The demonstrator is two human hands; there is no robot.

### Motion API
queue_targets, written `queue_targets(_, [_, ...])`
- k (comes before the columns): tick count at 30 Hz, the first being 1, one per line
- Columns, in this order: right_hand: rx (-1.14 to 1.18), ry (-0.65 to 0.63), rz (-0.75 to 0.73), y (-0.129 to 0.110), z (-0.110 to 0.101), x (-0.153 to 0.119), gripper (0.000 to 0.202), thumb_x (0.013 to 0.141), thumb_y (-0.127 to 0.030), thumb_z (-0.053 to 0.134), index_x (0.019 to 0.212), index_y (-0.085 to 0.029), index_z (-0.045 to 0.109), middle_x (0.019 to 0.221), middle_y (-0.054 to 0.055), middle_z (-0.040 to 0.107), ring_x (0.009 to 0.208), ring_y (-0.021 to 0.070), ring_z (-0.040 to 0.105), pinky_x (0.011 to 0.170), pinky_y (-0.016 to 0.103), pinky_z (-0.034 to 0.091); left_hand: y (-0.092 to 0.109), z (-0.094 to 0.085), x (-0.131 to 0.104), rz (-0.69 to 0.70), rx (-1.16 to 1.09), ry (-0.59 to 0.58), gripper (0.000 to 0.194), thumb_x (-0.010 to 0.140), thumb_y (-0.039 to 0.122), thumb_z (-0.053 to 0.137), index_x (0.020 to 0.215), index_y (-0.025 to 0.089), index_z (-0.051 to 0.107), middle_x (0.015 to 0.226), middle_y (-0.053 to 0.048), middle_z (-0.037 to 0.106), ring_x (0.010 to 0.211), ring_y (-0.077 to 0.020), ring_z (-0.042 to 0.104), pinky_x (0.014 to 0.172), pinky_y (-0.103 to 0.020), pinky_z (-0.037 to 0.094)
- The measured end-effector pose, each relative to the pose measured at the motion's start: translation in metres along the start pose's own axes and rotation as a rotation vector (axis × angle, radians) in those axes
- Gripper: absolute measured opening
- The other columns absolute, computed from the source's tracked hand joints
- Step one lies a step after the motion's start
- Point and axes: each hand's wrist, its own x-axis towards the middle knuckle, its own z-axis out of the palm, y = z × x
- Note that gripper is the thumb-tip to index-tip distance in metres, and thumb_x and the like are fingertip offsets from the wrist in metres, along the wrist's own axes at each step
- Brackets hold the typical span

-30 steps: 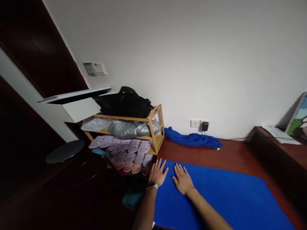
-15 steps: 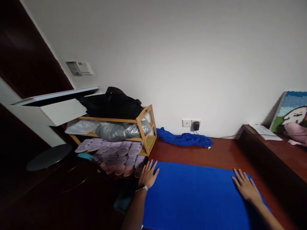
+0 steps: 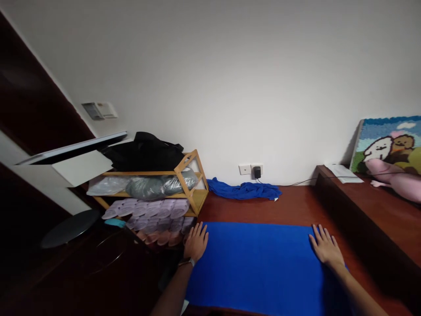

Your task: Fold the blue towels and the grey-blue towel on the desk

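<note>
A blue cloth (image 3: pixel 256 265) lies spread flat on the reddish-brown wooden table (image 3: pixel 292 208). At its far left corner rests my left hand (image 3: pixel 196 242), fingers stretched out and palm down, with a band on the wrist. My right hand (image 3: pixel 327 248) lies flat with fingers spread over the far right corner. Neither hand grips anything. Beyond the spread cloth, a second blue cloth (image 3: pixel 243 190) sits bunched up against the wall, a small white tag showing at its right end.
A wooden rack (image 3: pixel 192 182) at left holds a black bag (image 3: pixel 148 152), plastic-wrapped bundles and several lilac slippers (image 3: pixel 148 208). A black adapter (image 3: pixel 257 172) trails a cord to the right. On the raised ledge (image 3: pixel 378 206) are papers, a pink plush toy (image 3: pixel 401 180) and a picture (image 3: pixel 391 142).
The view has turned slightly to the right, so the picture shows more fully. Both hands stay flat at the cloth's far corners, with the fingers of the left hand closer together.
</note>
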Motion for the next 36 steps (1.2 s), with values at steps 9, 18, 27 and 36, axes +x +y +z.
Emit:
queue_targets(9, [-0.034,0.016,0.041,-0.016,-0.02,0.0,0.073,0.094,-0.039,0.025,0.16,-0.01,0.032,0.168,0.016,0.027,0.156,0.0349,0.021,0.125,0.057,0.009,0.024,-0.013,-0.089,0.069,-0.14,-0.119,0.053,0.105,0.045,0.038,0.157,0.036,0.038,0.168,-0.001,0.034,0.154,-0.0254,0.032,0.125,-0.05,0.029])
queue_targets(18, [0.229,0.04,-0.499,-0.267,-0.046,-0.122,0.067,0.1,-0.038,0.026,0.161,-0.012,0.03,0.169,0.008,0.023,0.157,0.0267,0.017,0.129,0.049,0.01,0.028,-0.02,-0.099,0.007,-0.17,-0.137,0.055,0.106,0.048,0.036,0.159,0.035,0.034,0.168,-0.003,0.032,0.155,-0.0232,0.029,0.127,-0.049,0.024])
queue_targets(27, [0.362,-0.162,-0.608,-0.344,-0.016,-0.178,0.074,0.102,-0.061,0.022,0.163,-0.018,0.024,0.169,0.009,0.017,0.158,0.0283,0.014,0.127,0.057,0.01,0.026,-0.015,-0.097,0.009,-0.162,-0.115,0.055,0.106,0.047,0.037,0.159,0.035,0.035,0.168,-0.002,0.032,0.155,-0.0238,0.029,0.127,-0.05,0.024])
queue_targets(36, [0.03,0.001,-0.092,-0.074,0.005,-0.129,0.078,0.096,-0.059,0.019,0.162,-0.019,0.03,0.17,0.006,0.024,0.158,0.0296,0.015,0.127,0.054,0.012,0.025,-0.013,-0.092,0.007,-0.176,-0.113,0.054,0.105,0.046,0.038,0.157,0.034,0.039,0.167,-0.003,0.034,0.154,-0.024,0.031,0.127,-0.05,0.023])
